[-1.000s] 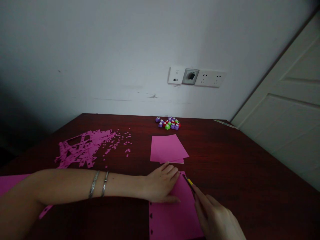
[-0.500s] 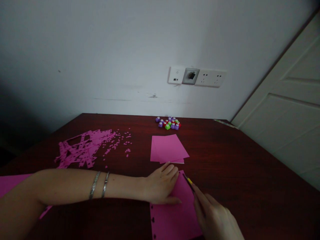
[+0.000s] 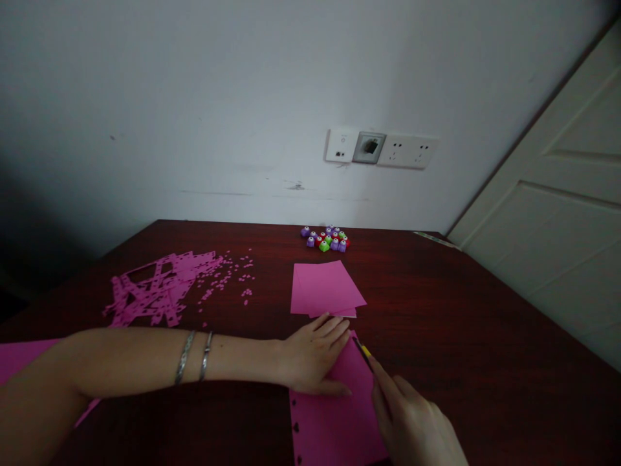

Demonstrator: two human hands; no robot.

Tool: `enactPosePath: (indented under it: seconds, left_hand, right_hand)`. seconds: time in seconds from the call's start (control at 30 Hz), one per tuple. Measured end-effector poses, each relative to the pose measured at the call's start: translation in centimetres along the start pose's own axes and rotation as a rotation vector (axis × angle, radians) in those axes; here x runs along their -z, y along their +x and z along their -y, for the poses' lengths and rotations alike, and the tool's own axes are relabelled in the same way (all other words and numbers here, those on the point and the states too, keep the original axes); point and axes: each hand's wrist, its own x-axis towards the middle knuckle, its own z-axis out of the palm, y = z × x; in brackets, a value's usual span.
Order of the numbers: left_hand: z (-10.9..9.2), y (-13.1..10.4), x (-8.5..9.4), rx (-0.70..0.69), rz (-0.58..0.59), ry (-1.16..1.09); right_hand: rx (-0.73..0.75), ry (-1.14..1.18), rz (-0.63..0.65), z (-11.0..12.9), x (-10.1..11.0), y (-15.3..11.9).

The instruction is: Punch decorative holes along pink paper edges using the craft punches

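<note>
My left hand (image 3: pixel 315 356) lies flat across the upper part of a pink sheet (image 3: pixel 334 421), its thumb apart from the fingers. Small dark holes run down the sheet's left edge. On the right, my right hand (image 3: pixel 412 414) is closed around a slim cutter with a yellow part (image 3: pixel 365 351); its tip is by the sheet's upper right edge. Just beyond my left fingertips lie some overlapping pink squares (image 3: pixel 323 288). The lower end of the sheet runs out of view.
Punched pink strips (image 3: pixel 165 288) and tiny pink bits (image 3: pixel 223 275) lie at the left. Several small purple, red and green pieces (image 3: pixel 325 239) sit near the wall. Another pink sheet (image 3: pixel 24 356) shows behind my left arm. Wall sockets (image 3: pixel 407 151) are above the table.
The fingers of my left hand have spread a little and shifted slightly right. My right hand and the cutter have moved slightly left.
</note>
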Motion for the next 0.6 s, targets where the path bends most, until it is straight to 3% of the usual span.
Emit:
enactPosePath:
  seconds: [0.27,0.6]
  left_hand:
    - [-0.2,0.3,0.6,-0.004,0.013,-0.021]
    - [-0.1,0.5,-0.2,-0.001,-0.009,0.005]
  right_hand:
    - [0.014,-0.033,-0.013,0.1,0.0,0.3]
    - [0.062,-0.102,0.055,0.1,1.1,0.0]
